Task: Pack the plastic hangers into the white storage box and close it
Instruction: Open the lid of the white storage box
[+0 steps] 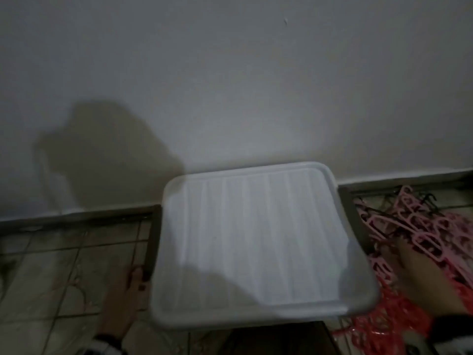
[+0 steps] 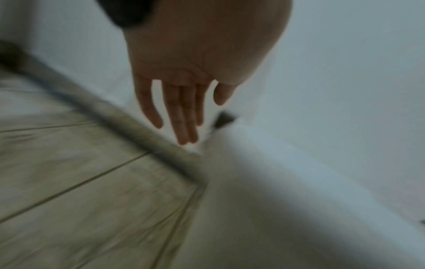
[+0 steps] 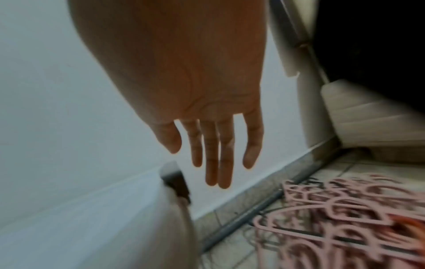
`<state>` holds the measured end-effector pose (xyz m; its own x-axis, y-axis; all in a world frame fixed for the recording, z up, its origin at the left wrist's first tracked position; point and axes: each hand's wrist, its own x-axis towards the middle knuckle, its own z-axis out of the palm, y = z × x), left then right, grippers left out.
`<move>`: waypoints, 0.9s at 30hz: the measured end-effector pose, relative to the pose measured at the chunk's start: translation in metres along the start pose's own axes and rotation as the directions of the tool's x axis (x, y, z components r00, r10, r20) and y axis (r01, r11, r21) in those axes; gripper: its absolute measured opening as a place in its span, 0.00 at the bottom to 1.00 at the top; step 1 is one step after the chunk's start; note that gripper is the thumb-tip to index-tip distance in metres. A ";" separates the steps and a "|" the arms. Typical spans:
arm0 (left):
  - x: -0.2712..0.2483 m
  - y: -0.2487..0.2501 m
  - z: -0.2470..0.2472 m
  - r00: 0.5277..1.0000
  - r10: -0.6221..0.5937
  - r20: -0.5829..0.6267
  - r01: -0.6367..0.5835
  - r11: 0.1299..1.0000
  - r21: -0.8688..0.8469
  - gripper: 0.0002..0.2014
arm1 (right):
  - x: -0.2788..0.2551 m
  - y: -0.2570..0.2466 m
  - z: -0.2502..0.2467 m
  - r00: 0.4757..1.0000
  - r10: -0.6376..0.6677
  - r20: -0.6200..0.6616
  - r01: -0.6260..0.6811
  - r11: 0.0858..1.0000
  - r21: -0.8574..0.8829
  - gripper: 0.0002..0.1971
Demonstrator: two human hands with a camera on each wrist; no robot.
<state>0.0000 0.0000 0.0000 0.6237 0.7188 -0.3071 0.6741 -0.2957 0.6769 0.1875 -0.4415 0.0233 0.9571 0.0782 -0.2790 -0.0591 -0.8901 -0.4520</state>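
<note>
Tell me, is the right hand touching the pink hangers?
Apart. The right wrist view shows the right hand open with straight fingers in the air, wall visible behind them, clear of the pink hangers on the floor.

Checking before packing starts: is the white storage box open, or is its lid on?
Lid on. The ribbed white lid covers the whole top of the box, and the pink hangers lie outside on the floor.
</note>
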 end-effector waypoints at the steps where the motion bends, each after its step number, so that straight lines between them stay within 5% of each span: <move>1: 0.016 0.017 0.011 0.999 0.026 -0.034 -0.025 0.999 0.030 0.13 | 0.015 -0.007 0.004 1.000 -0.010 0.004 0.009 0.998 0.061 0.14; 6: 0.040 0.036 0.042 0.997 -0.079 -0.018 0.080 0.993 0.092 0.21 | 0.073 -0.007 0.037 0.995 -0.079 0.068 0.071 0.992 0.102 0.51; 12: 0.041 0.034 0.052 0.992 -0.094 -0.083 0.102 0.990 0.095 0.23 | 0.065 -0.022 0.041 0.993 0.088 0.074 -0.093 0.994 0.064 0.26; 20: 0.025 0.032 0.049 0.992 -0.043 -0.121 0.054 0.995 0.089 0.26 | 0.044 -0.031 0.042 0.970 0.237 0.062 -0.244 0.954 0.174 0.24; 27: 0.018 0.027 0.052 0.982 -0.084 -0.167 0.081 0.996 -0.027 0.28 | 0.024 -0.036 0.055 0.936 0.345 -0.076 -0.309 0.905 0.293 0.30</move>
<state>0.0498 -0.0275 -0.0221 0.4901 0.8359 -0.2470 0.7113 -0.2197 0.6677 0.1974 -0.3827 -0.0132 0.8967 -0.2678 -0.3524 -0.4327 -0.6977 -0.5709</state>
